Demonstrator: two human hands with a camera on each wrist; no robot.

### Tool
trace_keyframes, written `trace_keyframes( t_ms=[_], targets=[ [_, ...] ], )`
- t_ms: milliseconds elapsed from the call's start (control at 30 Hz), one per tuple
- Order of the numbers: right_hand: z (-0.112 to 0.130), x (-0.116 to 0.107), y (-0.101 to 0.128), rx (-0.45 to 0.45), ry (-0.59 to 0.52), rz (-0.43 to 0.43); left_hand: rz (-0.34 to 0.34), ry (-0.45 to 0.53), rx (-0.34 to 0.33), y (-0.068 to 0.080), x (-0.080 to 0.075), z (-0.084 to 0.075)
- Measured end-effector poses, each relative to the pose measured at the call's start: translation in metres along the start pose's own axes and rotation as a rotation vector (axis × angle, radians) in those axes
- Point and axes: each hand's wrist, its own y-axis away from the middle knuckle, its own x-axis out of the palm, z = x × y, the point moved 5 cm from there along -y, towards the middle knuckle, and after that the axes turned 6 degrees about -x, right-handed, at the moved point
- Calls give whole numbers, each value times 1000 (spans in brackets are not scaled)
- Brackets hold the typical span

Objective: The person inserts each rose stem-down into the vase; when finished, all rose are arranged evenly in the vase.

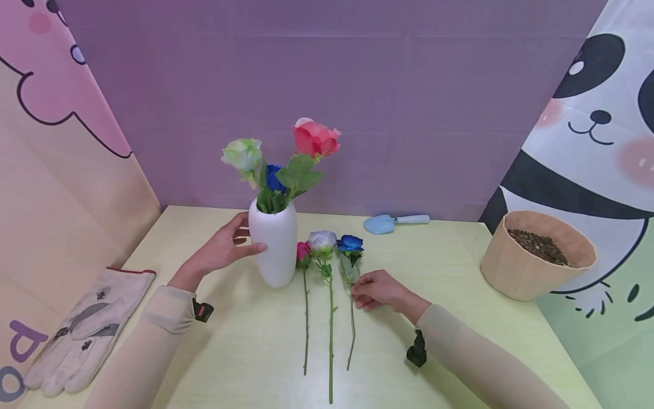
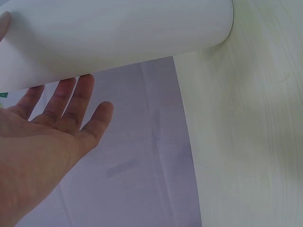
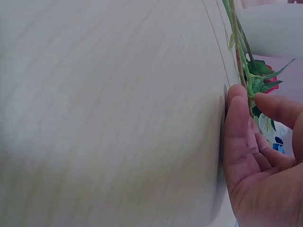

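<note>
A white vase (image 1: 276,250) stands upright, holding a pink-red rose (image 1: 315,138), a pale green-white rose (image 1: 242,154) and a blue rose (image 1: 275,179). My left hand (image 1: 225,247) grips its left side, thumb across the front; in the left wrist view, fingertips (image 2: 84,81) meet the white wall. Three more flowers lie on the table: a small pink-red rose (image 1: 304,253), a pale lavender-white rose (image 1: 323,243) and a second blue rose (image 1: 349,244). My right hand (image 1: 377,289) pinches that blue rose's stem below its leaves, between thumb and fingers (image 3: 236,123).
A small trowel (image 1: 383,224) with a light-blue blade lies at the table's back edge. On the right stands a tan pot (image 1: 521,267) with dark soil. White work gloves (image 1: 87,335) lie at the left edge. A purple cloth (image 1: 357,102) hangs behind.
</note>
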Motion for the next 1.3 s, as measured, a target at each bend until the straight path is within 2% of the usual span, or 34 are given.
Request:
trace_keyframes(
  t_ms=[200,467,667,867,1067,1300],
  targets=[
    [0,1,-3,5,-10,-8,4,4,-4,-1,-1,-1],
    [0,0,-8,18,-109,-30,-1,10,-3,-1,0,-2],
    [9,-6,-3,-10,-120,-24,4,11,0,-2,0,-1],
    [20,-17,0,-27,-130,-57,14,21,-1,-3,1,0],
    [31,-23,1,-41,-155,-75,69,76,10,-3,2,1],
    [38,-24,0,-46,-152,-64,154,159,58,-6,4,-1]
  ],
)
